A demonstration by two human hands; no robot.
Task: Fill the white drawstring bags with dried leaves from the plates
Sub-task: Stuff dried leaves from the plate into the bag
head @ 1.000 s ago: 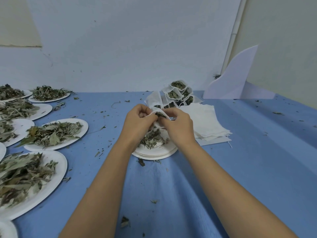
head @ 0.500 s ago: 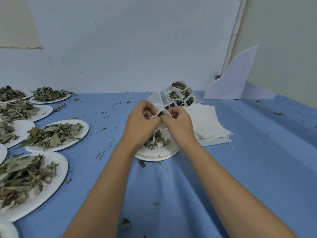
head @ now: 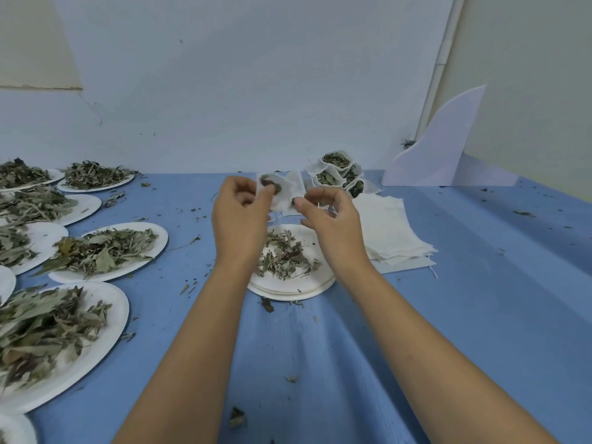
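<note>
Left hand, right hand: one bag

White bag in left hand

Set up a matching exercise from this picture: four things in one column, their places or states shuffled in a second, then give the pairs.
1. single drawstring bag
2. filled bags
3. empty bags
4. paper plate

A. flat stack right of the paper plate
B. pinched by left hand and right hand
C. heaped farthest away, leaves showing
D. under the hands, few leaves on it

Pairs: 1-B, 2-C, 3-A, 4-D
</note>
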